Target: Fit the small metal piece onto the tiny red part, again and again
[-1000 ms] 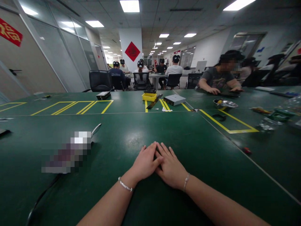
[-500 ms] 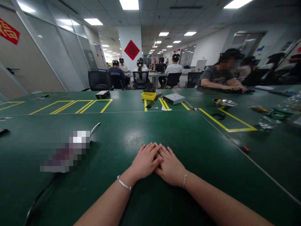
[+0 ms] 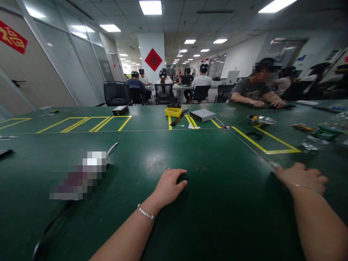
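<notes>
Overhead, lights (image 3: 150, 7) glow; the left hand (image 3: 168, 187) rests on green tabletop (image 3: 217, 156).

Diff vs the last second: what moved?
The right hand has parted from the left hand and swung right across the green table, to where the small red object lay. That object is now out of sight; whether the hand has it can't be told. Unchanged: left hand near the table's middle, yellow tray, grey box.

Green table (image 3: 217, 210) — yellow tape lines (image 3: 282, 151)
</notes>
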The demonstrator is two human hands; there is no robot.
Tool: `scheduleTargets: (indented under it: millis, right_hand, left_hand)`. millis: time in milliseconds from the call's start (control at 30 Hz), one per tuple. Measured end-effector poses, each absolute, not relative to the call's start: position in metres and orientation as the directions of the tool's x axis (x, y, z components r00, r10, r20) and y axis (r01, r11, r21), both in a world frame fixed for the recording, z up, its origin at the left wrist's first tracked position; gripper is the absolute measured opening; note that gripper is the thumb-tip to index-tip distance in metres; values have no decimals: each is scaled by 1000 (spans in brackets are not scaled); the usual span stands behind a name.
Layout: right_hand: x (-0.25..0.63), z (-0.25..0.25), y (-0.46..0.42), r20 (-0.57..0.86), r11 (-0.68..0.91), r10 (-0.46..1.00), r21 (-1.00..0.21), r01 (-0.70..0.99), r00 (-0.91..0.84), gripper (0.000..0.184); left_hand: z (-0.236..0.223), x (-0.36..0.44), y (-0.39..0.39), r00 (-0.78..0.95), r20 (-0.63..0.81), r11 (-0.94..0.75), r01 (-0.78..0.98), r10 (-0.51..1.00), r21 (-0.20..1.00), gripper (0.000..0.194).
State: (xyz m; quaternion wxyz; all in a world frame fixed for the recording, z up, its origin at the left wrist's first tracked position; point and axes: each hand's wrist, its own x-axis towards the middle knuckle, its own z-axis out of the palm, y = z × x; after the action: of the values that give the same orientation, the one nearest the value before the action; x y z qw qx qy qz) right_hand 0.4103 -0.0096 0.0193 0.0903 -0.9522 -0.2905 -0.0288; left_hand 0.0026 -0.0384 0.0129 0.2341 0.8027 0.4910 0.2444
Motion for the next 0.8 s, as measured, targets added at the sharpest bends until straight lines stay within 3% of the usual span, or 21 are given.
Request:
scheduleTargets:
  millis: [233,400,633,800]
  right_hand:
    - [435,1,1,-54,-730,683,-36,682,728,44]
    - [421,10,-1,24,-697,710,-114,708,703,44]
    - [411,15,-1,52,-625,777,-51,779,627,32]
    - [411,19,-5,133,-561,810,-110,820,572,24]
  left_hand:
    - [14,2,-39,418,160,-423,674,894,606,32]
    - [16,3,-39,412,132,-402,687,902,605,31]
    - [16,3,-39,418,161,-422,665,894,617,28]
    - [15,3,-39,414,153,-412,661,897,627,27]
